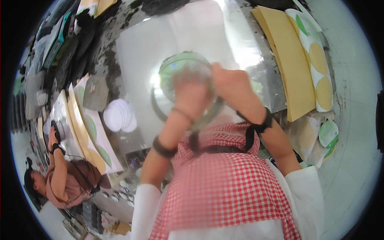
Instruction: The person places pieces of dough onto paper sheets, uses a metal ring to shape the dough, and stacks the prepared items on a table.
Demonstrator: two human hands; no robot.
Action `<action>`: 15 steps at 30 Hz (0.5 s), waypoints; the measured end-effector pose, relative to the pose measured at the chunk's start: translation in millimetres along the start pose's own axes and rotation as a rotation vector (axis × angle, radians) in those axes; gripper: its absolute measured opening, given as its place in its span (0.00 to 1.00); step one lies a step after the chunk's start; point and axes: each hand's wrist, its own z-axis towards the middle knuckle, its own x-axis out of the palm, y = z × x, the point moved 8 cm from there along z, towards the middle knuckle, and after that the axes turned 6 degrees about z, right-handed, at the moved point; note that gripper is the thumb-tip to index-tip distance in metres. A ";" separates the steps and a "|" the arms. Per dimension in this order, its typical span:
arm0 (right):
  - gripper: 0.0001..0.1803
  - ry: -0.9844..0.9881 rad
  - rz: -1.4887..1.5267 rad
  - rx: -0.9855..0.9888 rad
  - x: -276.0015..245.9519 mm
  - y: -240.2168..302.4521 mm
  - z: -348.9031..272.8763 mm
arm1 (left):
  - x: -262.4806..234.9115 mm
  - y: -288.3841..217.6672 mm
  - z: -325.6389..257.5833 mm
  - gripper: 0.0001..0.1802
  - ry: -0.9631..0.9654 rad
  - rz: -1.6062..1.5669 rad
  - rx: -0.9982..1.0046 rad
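Observation:
In front of me a round green label [169,74] lies on a clear, round plastic piece, perhaps a lid or container, whose rim curves out below my hands. My left hand [192,94] rests over the label, its fingers smeared by motion. Close beside it, at the right edge of the round piece, my right hand [234,82] is closed; what its fingers pinch is hidden. Both are above a glossy clear sheet [136,60] spread on the table.
At right lie brown paper sheets [286,68] and a strip of round stickers [319,56]. White discs [120,116] and a grey block [96,93] stand left, near more sticker sheets [91,128]. Another person [70,180] works at far left. Loose green labels [329,134] lie lower right.

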 end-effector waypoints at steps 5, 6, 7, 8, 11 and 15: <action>0.09 0.008 -0.096 0.407 -14.0 -168.5 -82.9 | -69.5 8.7 46.1 0.21 -0.450 -0.263 0.052; 0.09 0.030 -0.125 0.391 -8.1 -182.7 -90.7 | -30.9 30.4 55.7 0.20 -0.282 0.074 -0.065; 0.09 0.000 -0.050 0.462 -5.4 -173.6 -88.3 | 8.8 53.5 46.1 0.20 -0.080 -0.015 -0.035; 0.09 -0.069 0.057 0.499 -8.6 -158.4 -92.4 | 29.6 67.5 23.8 0.20 -0.057 0.024 0.115; 0.07 -0.477 0.134 0.250 -44.3 -112.6 -91.9 | 21.9 83.3 -100.2 0.20 -0.017 -0.012 0.182; 0.03 -0.214 -0.131 -0.026 17.4 -61.0 -89.6 | 71.6 131.4 -319.1 0.06 0.931 -0.699 0.032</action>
